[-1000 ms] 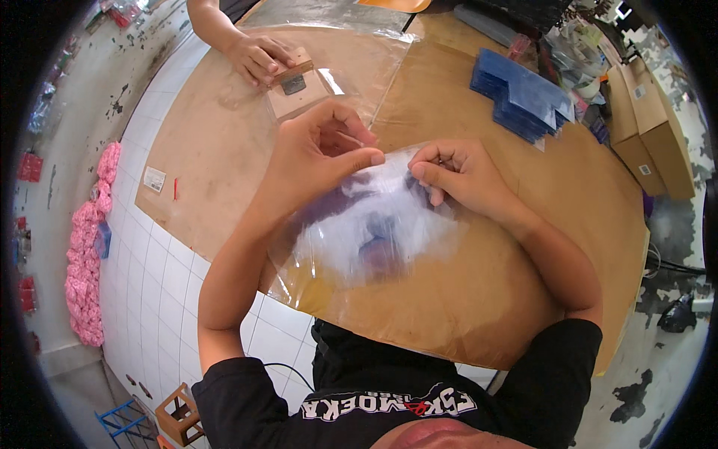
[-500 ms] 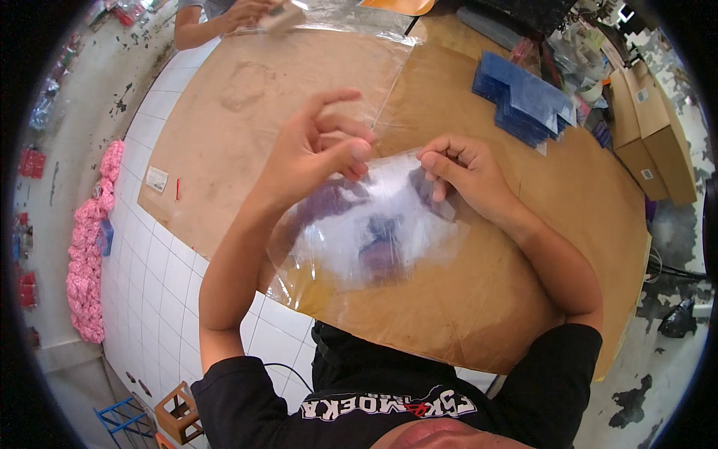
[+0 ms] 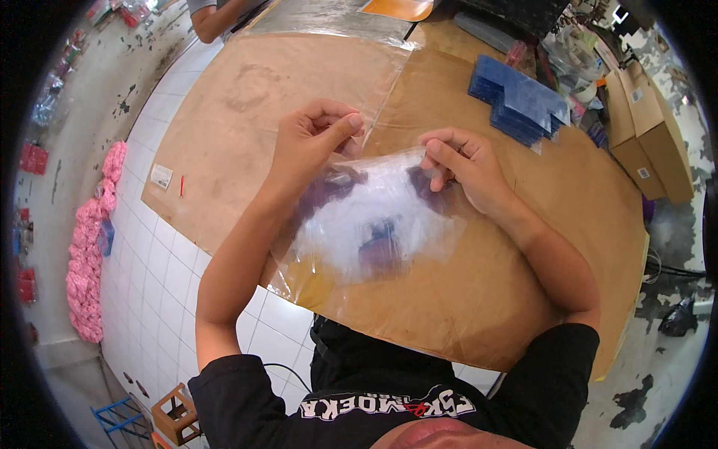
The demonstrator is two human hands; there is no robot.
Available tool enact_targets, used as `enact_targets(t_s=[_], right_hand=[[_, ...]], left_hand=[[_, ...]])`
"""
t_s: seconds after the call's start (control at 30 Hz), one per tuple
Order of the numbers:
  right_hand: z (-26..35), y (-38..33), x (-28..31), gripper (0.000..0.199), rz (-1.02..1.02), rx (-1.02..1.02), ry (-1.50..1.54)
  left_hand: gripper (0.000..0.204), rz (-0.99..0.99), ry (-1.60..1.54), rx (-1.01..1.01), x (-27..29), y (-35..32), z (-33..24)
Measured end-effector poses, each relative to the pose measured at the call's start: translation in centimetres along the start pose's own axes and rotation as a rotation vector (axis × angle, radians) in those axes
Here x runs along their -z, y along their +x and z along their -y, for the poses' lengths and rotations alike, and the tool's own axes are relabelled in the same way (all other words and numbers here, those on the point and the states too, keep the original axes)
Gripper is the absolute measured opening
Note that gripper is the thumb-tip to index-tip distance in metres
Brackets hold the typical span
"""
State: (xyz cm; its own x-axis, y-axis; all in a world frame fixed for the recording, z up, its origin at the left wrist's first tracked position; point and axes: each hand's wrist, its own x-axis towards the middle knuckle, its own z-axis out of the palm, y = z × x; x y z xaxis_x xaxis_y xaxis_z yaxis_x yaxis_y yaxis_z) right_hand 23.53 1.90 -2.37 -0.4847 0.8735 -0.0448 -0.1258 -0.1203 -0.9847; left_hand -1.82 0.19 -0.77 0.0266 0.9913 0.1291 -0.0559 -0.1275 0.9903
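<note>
A clear, shiny plastic sheet (image 3: 344,232), possibly a bag, spans the space in front of me over the brown-covered table. Light glares off it, and dark reflections show in it. My right hand (image 3: 458,159) pinches its upper right corner between thumb and fingers. Near the sheet's upper left edge is my left hand (image 3: 320,133), its thumb pressed to the curled fingers. Whatever lies in that pinch is too small or too clear to make out.
A stack of blue plastic pieces (image 3: 516,97) lies at the far right of the brown table cover (image 3: 479,299). Cardboard boxes (image 3: 647,135) stand beyond the right edge. A label (image 3: 161,176) and a red strip (image 3: 182,185) lie left. Another person's arm (image 3: 213,21) shows at far left.
My left hand's fingers, spread half a second ago, have closed into a pinch. My right hand keeps its hold at the sheet's corner. The other person's arm has shifted.
</note>
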Motion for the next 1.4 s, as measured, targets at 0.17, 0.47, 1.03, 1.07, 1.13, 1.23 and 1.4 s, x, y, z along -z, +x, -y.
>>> enact_targets(t_s=[0.17,0.47,1.03,1.07,1.13,1.23,1.4], right_hand=[[0.1,0.0,0.1,0.026,-0.106,0.046,-0.019],[0.5,-0.2,0.1,0.026,-0.202,0.129,-0.041],[0.5,-0.1,0.3,0.024,-0.257,0.189,-0.044],[0.5,-0.1,0.3,0.024,-0.258,0.188,-0.041],[0.5,-0.1,0.3,0.023,-0.259,0.186,-0.037],[0.3,-0.1,0.7,0.022,-0.264,0.178,-0.053],[0.3,-0.2,0.3,0.021,-0.236,0.180,-0.075]], left_hand=[[0.017,-0.130,-0.013,-0.025,0.4,0.0,-0.5],[0.019,0.117,0.058,0.175,0.0,0.1,0.1],[0.020,-0.066,0.046,0.019,1.5,0.7,0.5],[0.020,-0.121,-0.004,0.001,1.6,0.8,0.4],[0.020,-0.087,-0.012,0.026,1.6,0.8,0.0],[0.024,-0.007,0.034,0.090,0.1,0.4,-0.5],[0.031,0.099,0.131,0.070,0.5,0.2,0.4]])
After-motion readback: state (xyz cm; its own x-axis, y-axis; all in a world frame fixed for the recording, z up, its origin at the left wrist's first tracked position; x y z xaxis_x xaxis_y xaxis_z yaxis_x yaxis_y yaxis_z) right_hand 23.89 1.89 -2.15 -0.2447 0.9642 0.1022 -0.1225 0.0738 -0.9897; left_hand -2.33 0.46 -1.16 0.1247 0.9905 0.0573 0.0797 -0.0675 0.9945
